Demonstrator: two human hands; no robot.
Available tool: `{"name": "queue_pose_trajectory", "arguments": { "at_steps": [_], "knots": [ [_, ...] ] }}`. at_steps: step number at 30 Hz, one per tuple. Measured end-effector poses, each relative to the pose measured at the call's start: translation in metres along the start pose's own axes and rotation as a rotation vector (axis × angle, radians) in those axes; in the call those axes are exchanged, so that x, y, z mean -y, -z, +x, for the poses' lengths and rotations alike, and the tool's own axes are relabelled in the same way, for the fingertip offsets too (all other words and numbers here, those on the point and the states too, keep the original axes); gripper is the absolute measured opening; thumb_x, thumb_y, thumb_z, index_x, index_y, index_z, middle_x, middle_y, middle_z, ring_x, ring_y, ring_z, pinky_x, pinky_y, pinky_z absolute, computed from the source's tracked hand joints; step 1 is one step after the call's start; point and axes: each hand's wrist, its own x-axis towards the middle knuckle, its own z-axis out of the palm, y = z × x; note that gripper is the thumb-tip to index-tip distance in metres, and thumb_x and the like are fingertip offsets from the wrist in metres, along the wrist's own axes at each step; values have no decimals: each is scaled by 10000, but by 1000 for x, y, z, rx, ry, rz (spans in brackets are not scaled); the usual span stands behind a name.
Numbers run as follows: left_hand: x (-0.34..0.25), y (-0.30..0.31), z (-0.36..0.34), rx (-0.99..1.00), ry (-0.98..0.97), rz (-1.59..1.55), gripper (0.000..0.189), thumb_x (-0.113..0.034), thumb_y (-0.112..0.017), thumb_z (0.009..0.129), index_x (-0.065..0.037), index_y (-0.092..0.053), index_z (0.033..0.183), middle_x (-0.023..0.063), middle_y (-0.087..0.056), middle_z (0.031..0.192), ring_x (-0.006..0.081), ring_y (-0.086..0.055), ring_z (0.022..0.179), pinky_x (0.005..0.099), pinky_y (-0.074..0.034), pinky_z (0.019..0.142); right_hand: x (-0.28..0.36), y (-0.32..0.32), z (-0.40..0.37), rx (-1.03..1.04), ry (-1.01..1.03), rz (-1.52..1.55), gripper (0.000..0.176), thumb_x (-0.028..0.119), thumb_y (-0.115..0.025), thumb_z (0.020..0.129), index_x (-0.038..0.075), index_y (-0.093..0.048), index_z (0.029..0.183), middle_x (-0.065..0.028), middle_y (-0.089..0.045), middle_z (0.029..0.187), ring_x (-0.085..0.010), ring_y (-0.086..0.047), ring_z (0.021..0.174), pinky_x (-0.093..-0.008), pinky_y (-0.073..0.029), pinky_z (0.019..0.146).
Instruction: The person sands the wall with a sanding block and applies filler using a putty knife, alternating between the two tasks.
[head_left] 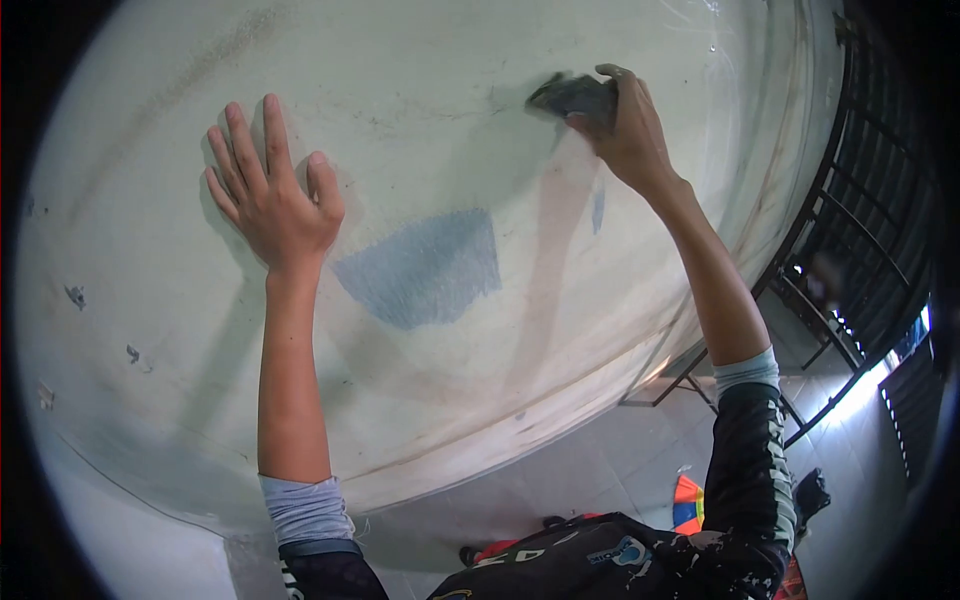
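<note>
My left hand (285,200) lies flat against a large pale panel (420,160), its fingers spread and nothing held in it. Higher up on the right, my right hand (630,125) is closed around a dark, soft-looking pad (575,97) and holds it against the panel's surface. The pad's far end looks slightly blurred. Between and below the hands, a blue-grey patch (425,268) shows on the panel, with a thin bluish streak (598,208) to its right. Faint dark smudges run leftward from the pad.
Small chipped spots (76,296) mark the panel's left side. Beyond its lower right edge are a dark metal frame (850,210) and a grey tiled floor (600,465). A bright multicoloured object (688,503) shows below, next to my right sleeve.
</note>
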Motion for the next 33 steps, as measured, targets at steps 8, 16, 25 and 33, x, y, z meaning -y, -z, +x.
{"name": "queue_pose_trajectory", "arguments": {
  "at_steps": [8, 16, 25, 33],
  "knots": [
    [-1, 0, 0, -8, -5, 17, 694, -391, -504, 943, -233, -395, 1610, 131, -310, 1678, 385, -255, 1555, 632, -192, 1207, -38, 34, 41, -456, 258, -195, 422, 34, -739, 859, 127, -709, 1270, -87, -700, 1149, -314, -626, 1099, -411, -510, 916],
    [-1, 2, 0, -6, -12, 35, 696, -381, -507, 943, -206, -399, 1608, 143, -300, 1680, 398, -259, 1551, 637, -195, 1202, -46, -35, 26, -100, 104, -45, 811, 450, -522, 996, 134, -182, 1661, -234, -84, 1715, -437, -38, 1584, -598, -3, 1248],
    [-6, 1, 1, 50, -1, 36, 719, -367, -496, 922, -135, -404, 1597, 197, -298, 1666, 451, -250, 1538, 651, -149, 1200, -17, -81, 37, -317, -241, -5, 910, 410, -565, 943, -34, -158, 1625, -268, -150, 1694, -449, -64, 1579, -600, 1, 1253],
    [68, 28, -14, 111, -206, -74, 696, -418, -523, 959, -206, -393, 1610, 128, -309, 1677, 403, -263, 1545, 640, -195, 1202, 119, -82, -39, 116, 246, -54, 997, 684, -485, 954, -4, -219, 1624, -246, -197, 1689, -422, -109, 1581, -581, -68, 1260]
  ]
}}
